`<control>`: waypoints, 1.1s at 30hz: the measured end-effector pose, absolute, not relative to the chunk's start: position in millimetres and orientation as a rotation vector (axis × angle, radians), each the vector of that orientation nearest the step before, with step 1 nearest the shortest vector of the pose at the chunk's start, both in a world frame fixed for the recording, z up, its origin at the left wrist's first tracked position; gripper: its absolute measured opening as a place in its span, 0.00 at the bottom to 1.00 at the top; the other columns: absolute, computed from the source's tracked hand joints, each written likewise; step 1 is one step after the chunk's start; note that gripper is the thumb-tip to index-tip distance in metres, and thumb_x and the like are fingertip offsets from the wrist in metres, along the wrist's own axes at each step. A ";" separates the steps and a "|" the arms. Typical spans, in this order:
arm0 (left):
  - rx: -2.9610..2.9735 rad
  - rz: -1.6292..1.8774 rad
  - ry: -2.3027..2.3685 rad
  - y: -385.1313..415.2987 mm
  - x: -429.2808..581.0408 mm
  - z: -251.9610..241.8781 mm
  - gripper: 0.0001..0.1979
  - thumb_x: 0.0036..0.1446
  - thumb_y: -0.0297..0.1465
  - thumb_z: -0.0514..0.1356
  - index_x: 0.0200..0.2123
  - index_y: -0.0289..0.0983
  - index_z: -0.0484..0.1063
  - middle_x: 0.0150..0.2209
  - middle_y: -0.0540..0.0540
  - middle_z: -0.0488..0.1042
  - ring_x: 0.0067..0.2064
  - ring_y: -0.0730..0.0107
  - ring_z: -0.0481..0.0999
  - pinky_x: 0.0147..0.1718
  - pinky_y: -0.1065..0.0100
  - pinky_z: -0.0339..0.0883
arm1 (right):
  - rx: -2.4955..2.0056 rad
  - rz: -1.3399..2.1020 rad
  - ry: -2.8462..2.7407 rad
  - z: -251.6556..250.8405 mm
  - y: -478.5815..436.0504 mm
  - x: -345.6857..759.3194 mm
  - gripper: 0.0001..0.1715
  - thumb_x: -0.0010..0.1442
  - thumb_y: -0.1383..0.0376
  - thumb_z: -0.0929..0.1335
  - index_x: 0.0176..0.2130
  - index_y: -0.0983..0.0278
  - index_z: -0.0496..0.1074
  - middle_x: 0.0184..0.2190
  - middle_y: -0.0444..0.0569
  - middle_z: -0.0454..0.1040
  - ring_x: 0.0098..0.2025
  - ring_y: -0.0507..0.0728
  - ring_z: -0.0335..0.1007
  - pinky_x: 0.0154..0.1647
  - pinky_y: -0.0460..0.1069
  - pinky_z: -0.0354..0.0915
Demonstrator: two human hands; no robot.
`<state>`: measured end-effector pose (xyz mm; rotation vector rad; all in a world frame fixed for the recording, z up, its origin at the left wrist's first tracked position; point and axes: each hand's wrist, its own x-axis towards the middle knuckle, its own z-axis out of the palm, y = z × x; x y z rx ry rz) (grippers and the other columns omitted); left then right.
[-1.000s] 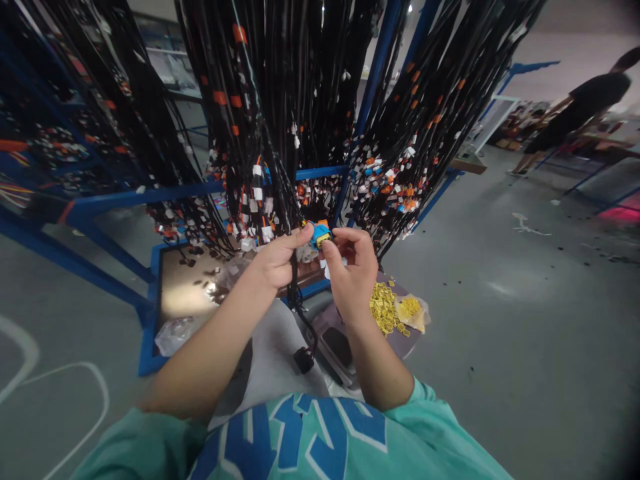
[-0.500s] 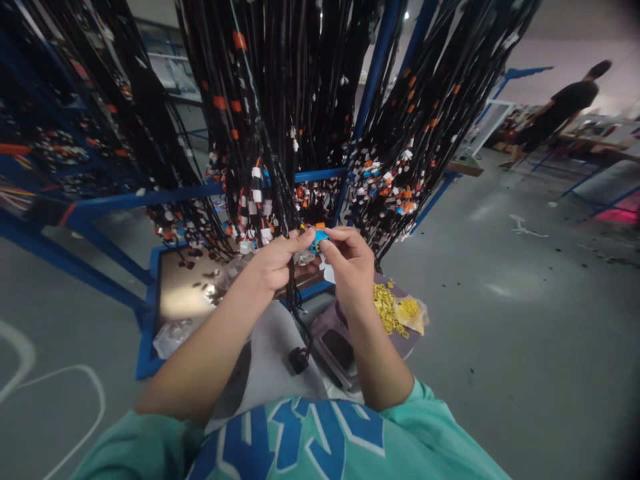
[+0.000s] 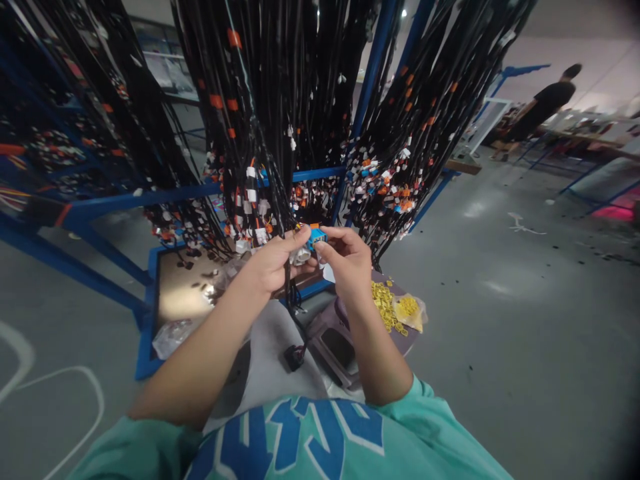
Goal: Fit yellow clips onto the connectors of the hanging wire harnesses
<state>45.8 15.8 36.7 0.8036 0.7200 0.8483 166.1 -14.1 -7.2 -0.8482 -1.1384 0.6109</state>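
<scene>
Both my hands meet in front of a rack of hanging black wire harnesses [image 3: 280, 100]. My left hand [image 3: 273, 261] is closed round a black cable bundle and a pale connector, its thumb on a small blue connector [image 3: 316, 237]. My right hand [image 3: 345, 261] pinches the same blue connector from the right with thumb and forefinger. A black cable with a black plug [image 3: 293, 357] dangles below my left hand over my lap.
A purple stool top [image 3: 345, 333] by my knees carries a heap of small yellow clips [image 3: 384, 305] and a clear bag of more. The blue rack frame [image 3: 150, 197] has a low tray [image 3: 175, 293] with scattered bits. A person stands far right at a bench [image 3: 543, 110].
My hands and the blue connector have shifted slightly left and up in view. The yellow insert seen on the connector earlier is covered by my fingers. The distant person has moved left.
</scene>
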 end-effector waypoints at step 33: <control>0.796 0.741 0.533 12.5 10.9 32.1 0.17 0.48 0.14 0.51 0.39 0.27 0.73 0.34 0.36 0.79 0.38 0.56 0.80 0.35 0.62 0.76 | -0.691 1.089 -1.219 6.8 7.6 197.7 0.24 0.40 0.53 0.74 0.35 0.60 0.66 0.20 0.36 0.59 0.19 0.45 0.49 0.17 0.43 0.48</control>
